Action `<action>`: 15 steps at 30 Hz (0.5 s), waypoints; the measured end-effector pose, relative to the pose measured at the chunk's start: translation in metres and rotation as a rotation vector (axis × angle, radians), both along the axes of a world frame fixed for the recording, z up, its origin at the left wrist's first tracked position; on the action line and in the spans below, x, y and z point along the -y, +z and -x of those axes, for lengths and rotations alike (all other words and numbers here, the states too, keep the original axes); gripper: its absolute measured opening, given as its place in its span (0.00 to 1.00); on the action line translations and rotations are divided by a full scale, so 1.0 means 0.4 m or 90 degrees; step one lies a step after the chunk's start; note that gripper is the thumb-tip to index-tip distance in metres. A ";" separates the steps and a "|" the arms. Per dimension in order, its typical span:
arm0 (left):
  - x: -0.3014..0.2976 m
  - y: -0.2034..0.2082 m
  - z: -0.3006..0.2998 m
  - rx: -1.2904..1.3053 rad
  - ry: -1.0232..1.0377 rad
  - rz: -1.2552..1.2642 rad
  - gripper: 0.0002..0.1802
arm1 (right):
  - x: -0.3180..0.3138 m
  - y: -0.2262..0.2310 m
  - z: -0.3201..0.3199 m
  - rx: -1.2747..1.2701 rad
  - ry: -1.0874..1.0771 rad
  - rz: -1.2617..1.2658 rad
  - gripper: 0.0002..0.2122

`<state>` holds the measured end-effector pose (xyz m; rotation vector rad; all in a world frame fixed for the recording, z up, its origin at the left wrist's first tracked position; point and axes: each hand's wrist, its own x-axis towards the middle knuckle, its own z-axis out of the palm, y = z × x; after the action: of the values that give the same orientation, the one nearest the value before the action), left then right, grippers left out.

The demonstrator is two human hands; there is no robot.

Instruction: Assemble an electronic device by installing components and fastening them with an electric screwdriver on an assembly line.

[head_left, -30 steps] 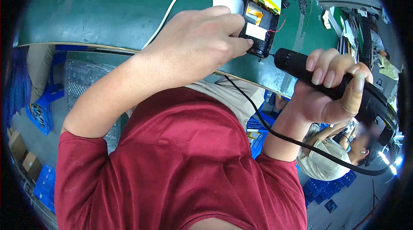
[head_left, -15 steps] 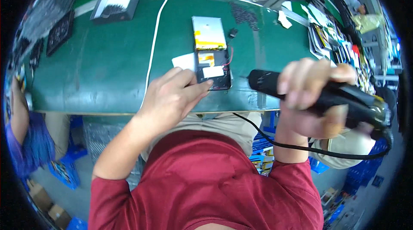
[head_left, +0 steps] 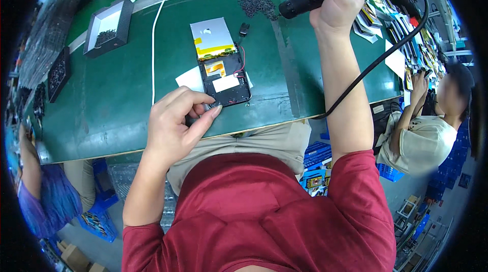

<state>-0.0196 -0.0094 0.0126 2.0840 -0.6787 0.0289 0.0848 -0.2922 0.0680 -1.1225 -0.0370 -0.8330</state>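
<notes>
A second ago the black driver was at the opened device; now the right hand, wrapped round the driver, has carried it away, so driving looks paused; the device lies just beyond the left hand, half curled at its near corner, gripping or not I can't tell

My green table carried an opened black device before me, overlapping a white sheet, with a small black plug just beside it. A white cable ran along its left, and a scatter of tiny black pieces lay beyond. I also had a dark tray toward the left end.
</notes>
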 end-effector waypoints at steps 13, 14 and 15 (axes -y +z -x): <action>0.012 0.036 -0.069 0.052 0.078 0.035 0.05 | -0.023 0.019 0.038 -0.008 0.029 0.003 0.11; 0.031 0.051 -0.102 0.122 0.043 -0.012 0.06 | -0.016 0.013 0.041 0.014 0.031 0.009 0.11; 0.046 0.060 -0.135 0.189 0.015 -0.065 0.08 | -0.030 0.013 0.048 0.007 0.018 0.000 0.11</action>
<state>0.0346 -0.0276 0.0364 2.2079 -0.8481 0.3295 0.0658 -0.2800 0.0732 -1.1160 -0.0614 -0.8142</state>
